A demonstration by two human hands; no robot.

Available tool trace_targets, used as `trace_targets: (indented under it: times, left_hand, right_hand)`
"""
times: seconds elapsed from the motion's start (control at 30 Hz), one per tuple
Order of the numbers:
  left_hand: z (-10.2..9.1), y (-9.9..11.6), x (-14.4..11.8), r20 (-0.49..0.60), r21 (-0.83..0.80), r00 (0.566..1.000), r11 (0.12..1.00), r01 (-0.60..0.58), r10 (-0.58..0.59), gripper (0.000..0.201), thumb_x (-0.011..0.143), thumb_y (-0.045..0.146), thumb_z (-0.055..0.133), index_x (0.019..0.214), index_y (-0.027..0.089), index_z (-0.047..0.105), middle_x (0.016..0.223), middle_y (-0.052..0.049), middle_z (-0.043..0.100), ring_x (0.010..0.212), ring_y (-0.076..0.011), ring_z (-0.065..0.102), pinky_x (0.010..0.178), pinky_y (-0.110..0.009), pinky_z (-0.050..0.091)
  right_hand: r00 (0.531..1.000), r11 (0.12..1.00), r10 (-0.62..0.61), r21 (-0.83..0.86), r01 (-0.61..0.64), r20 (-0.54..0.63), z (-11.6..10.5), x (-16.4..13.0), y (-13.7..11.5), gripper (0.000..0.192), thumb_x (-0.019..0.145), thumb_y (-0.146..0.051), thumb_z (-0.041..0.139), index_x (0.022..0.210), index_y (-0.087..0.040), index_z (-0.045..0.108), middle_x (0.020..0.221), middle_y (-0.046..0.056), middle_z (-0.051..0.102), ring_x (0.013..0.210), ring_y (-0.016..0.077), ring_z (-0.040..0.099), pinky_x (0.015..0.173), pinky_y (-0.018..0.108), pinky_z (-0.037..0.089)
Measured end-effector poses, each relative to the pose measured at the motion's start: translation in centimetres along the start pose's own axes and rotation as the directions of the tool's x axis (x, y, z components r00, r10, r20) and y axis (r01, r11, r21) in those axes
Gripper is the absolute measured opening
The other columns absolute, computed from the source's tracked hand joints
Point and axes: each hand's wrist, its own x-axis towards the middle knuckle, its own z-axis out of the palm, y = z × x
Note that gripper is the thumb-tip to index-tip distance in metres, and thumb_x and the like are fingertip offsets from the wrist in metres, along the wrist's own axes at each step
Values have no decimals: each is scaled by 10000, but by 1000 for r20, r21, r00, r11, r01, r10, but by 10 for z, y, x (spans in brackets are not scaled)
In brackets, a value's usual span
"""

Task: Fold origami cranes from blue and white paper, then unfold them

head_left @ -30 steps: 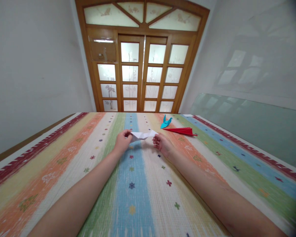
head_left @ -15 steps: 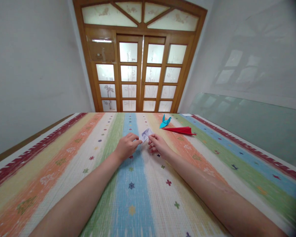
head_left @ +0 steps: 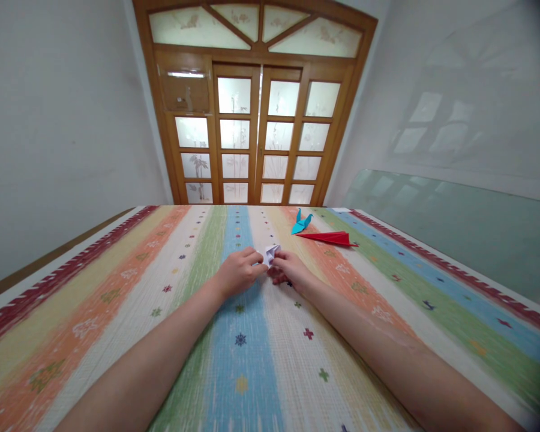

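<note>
Stripy tablecloth (head_left: pixel 225 366), blue bird (head_left: pixel 302 224) and red dart (head_left: pixel 330 239) look done, left hand (head_left: pixel 240 273) and right hand (head_left: pixel 292 270) pinching seemingly half-folded white paper (head_left: pixel 270 253).

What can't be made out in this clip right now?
All in the head view:
- The white paper's outer parts: covered by the fingers of the left hand and right hand.
- Its exact folds: too small to read.
- The upper ends of the left forearm and right forearm: cut off by the bottom edge.
- What lies beyond the door panes: blurred by the pale, patterned glass.
</note>
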Motion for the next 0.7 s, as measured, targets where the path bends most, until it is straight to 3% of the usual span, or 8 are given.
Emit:
trace_targets:
  times: [0.13,0.27,0.5,0.7]
  left_hand:
    - [4,7,3,14,0,1000,1000,23,-23,149,868,160,585,902,213,719,995,-117,679,1006,-272,591,890,-375,467]
    - [9,12,4,-38,10,986,987,162,-161,108,891,251,591,932,206,680,952,-98,676,944,-260,605,840,-360,470]
    - [11,16,11,-188,-22,875,892,451,-447,195,942,371,547,899,191,610,901,-84,662,886,-238,601,797,-341,441]
    - [17,10,15,-157,-131,787,803,582,-596,157,914,260,528,864,195,662,849,-76,696,783,-218,626,693,-307,416]
  right_hand:
    - [983,988,-150,-47,146,-104,-3,4,1,194,738,-232,649,929,-207,673,825,45,717,607,175,673,402,239,537]
    - [942,949,-307,-121,291,-138,-3,4,-4,237,772,-291,626,984,-192,668,817,33,713,649,174,673,426,223,527]
    - [873,848,-485,-276,453,-58,7,-12,-12,264,825,-288,591,1045,-181,693,889,52,725,742,191,663,504,242,521]
    - [823,751,-568,-411,517,-4,8,-18,-15,264,842,-238,584,1052,-196,740,959,61,743,808,199,655,742,317,531]
